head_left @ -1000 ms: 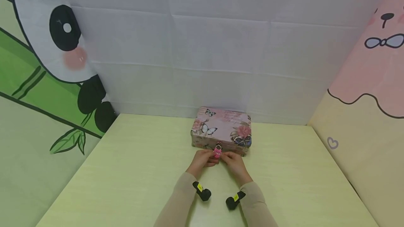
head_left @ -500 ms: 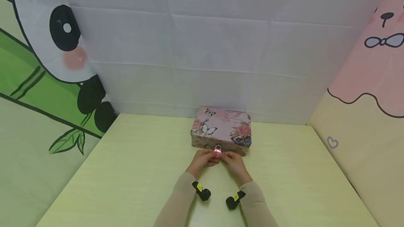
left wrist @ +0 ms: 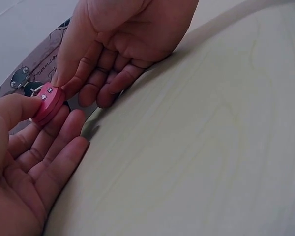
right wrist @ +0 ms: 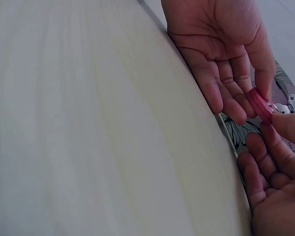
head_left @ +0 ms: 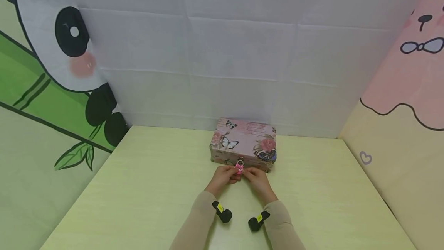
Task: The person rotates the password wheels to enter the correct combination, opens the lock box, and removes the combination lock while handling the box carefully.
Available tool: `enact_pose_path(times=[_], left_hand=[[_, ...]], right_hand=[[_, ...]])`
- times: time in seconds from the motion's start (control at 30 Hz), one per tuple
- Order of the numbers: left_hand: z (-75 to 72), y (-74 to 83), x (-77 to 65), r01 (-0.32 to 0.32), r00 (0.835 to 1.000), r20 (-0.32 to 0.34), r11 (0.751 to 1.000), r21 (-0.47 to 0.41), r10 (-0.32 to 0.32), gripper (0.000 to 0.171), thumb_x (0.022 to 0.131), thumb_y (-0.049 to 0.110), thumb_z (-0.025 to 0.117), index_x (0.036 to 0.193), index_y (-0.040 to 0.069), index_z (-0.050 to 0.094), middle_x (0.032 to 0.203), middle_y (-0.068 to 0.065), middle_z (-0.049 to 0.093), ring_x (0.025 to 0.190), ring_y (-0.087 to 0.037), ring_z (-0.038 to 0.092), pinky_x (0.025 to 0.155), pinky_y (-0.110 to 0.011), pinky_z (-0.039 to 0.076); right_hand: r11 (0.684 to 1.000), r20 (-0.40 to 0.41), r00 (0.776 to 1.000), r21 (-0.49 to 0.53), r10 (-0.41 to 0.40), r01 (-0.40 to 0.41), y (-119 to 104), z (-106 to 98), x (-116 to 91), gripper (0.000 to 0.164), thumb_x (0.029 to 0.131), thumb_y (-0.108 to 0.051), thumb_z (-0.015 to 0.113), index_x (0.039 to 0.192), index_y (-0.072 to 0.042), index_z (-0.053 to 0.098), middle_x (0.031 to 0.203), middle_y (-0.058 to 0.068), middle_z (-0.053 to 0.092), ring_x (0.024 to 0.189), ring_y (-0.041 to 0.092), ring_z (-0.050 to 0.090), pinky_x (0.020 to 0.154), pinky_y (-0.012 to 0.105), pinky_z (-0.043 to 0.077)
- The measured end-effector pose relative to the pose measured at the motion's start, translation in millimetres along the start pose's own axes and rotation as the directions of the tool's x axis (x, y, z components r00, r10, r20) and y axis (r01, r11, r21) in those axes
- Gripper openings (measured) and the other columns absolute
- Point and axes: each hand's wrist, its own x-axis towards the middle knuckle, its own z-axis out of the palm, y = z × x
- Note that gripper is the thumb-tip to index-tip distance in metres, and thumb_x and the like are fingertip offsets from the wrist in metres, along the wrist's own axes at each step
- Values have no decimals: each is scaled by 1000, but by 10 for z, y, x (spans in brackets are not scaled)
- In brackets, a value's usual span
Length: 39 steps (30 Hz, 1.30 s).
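Note:
A small pink padlock (head_left: 239,168) with tiny number dials hangs by its shackle at the front clasp (left wrist: 20,78) of a box (head_left: 244,136) printed with butterflies and roses. My left hand (head_left: 221,178) pinches the padlock between thumb and forefinger, its other fingers loosely bent beneath. From the opposite side, the thumb and forefinger of my right hand (head_left: 259,182) pinch the padlock's edge by the dials. Close up in the right wrist view, the pink padlock body (right wrist: 260,105) sits between both hands' fingertips. The box lid is down.
The box stands on a pale yellow table (head_left: 149,188), near the white cloth backdrop (head_left: 229,49) at the rear. A panda-print wall (head_left: 69,72) is on the left and a pink printed wall (head_left: 409,84) on the right. Black wrist cameras (head_left: 223,213) hang inside both sleeves.
The padlock tilts slightly between the fingertips, and the bright glint on it half a second ago has faded. Both hands and the box stay nearly in place.

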Motion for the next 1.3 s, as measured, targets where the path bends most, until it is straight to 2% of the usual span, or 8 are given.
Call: enact_pose_path(times=[0.1, 0.23, 0.3, 0.63, 0.9, 1.1, 1.3], left_hand=[[-2, -4, 2, -14, 1000, 11, 1000, -9, 14, 27, 101, 8, 56, 110, -16, 64, 96, -22, 71, 81, -18, 71, 80, -36, 59], [-27, -187, 147, -14, 1000, 5, 1000, -4, 14, 29, 102, 12, 56, 111, -15, 65, 94, -17, 72, 80, -16, 70, 78, -34, 59], [-29, -206, 161, -11, 1000, -1, 1000, 4, 11, 29, 102, 13, 57, 110, -14, 65, 93, -14, 73, 80, -15, 70, 77, -32, 59], [-26, -194, 155, -7, 1000, -13, 1000, 23, 7, 28, 101, 14, 58, 107, -11, 68, 87, -11, 73, 75, -11, 69, 72, -27, 59], [-14, -188, 143, -21, 999, -32, 1000, 23, 21, 29, 100, 12, 59, 110, -13, 67, 91, -16, 73, 76, -14, 70, 74, -31, 60], [-3, -166, 150, -14, 999, -46, 999, 30, 16, 27, 100, 12, 59, 107, -13, 68, 86, -11, 72, 73, -12, 69, 70, -28, 59], [-4, -195, 154, -25, 998, -56, 999, 39, 27, 29, 100, 13, 60, 107, -13, 68, 89, -18, 73, 76, -18, 71, 72, -32, 60]], right_hand=[[1000, -1, 1000, -9, -5, 5, 14, 1, 1, 25, 98, -11, 63, 101, 12, 69, 96, 15, 71, 83, 12, 57, 75, 28, 47], [1000, 0, 1000, -17, -2, 2, 15, 2, 7, 24, 98, -11, 63, 102, 12, 70, 98, 15, 71, 85, 12, 57, 75, 28, 48], [1000, -1, 1000, -16, 0, 0, 13, 3, 8, 24, 98, -11, 63, 102, 12, 70, 98, 15, 71, 85, 12, 57, 75, 28, 47], [1000, -9, 1000, 16, 5, -5, 5, 10, 4, 22, 97, -8, 63, 101, 13, 69, 96, 14, 71, 82, 11, 56, 75, 28, 47], [1000, -7, 1000, 20, 4, -3, 4, 8, -3, 23, 97, -9, 63, 101, 13, 69, 96, 14, 71, 83, 11, 57, 76, 28, 47], [999, -12, 1000, 33, -1, 1, 9, 8, 5, 24, 97, -10, 63, 101, 13, 69, 95, 13, 71, 82, 10, 57, 74, 26, 47], [998, -5, 1000, 60, 5, -4, 6, 10, -7, 24, 97, -9, 64, 101, 15, 68, 95, 13, 70, 81, 8, 56, 73, 24, 47]])
